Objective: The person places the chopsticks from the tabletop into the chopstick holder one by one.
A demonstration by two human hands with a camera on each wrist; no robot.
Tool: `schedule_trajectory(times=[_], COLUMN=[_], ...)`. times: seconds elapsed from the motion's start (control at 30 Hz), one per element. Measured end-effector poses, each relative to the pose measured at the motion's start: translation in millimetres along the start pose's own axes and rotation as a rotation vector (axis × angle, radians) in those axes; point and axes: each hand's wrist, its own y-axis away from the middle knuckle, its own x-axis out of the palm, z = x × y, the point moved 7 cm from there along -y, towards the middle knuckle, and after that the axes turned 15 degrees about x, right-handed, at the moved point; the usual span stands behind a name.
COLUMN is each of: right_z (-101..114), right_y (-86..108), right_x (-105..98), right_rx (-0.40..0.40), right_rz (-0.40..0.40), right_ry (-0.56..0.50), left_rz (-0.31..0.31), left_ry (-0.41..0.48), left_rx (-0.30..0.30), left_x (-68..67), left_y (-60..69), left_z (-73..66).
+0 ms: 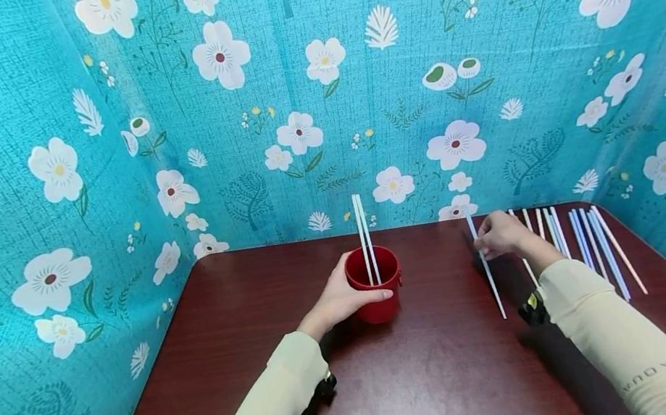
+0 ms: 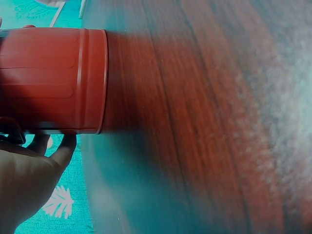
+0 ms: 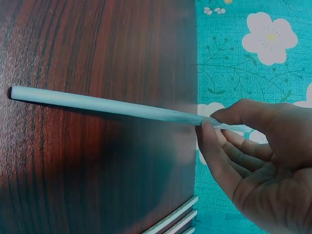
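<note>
My left hand (image 1: 348,295) grips a small red bucket (image 1: 379,310) around its side, thumb across the front. Two pale chopsticks (image 1: 365,231) lean upright inside the bucket, their lower ends hidden. In the left wrist view the bucket (image 2: 53,80) shows its ribbed wall and a side handle, with my fingers (image 2: 63,151) behind it. To the right, my right hand (image 1: 499,236) pinches a light blue chopstick (image 1: 493,287) between thumb and fingertips. Its thick near end (image 3: 29,93) is close to the tabletop; whether it touches I cannot tell.
Several more chopsticks (image 1: 607,250), white, blue and pinkish, lie side by side on the right part of the dark red-brown table (image 1: 428,382). Some are partly hidden by my right arm. A turquoise flowered cloth (image 1: 304,190) hangs behind the table and along both sides.
</note>
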Motion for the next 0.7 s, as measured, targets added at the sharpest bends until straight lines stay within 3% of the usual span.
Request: schedule_trajectory(times=[0.2, 0.47, 0.7], right_z=[12, 26, 40], right_y=[3.4, 7.3, 15.6], right_x=[1, -6, -10], right_rx=[-0.063, -0.154, -0.202], right_rz=[-0.035, -0.17, -0.236], right_ry=[-0.015, -0.052, -0.065], left_rz=[0.003, 0.008, 0.011], left_ry=[0.002, -0.001, -0.008], left_rx=[0.006, 0.01, -0.006], left_x=[0.1, -0.4, -0.4], left_y=[0.6, 0.1, -0.1], left_z=[-2.2, -2.8, -1.4])
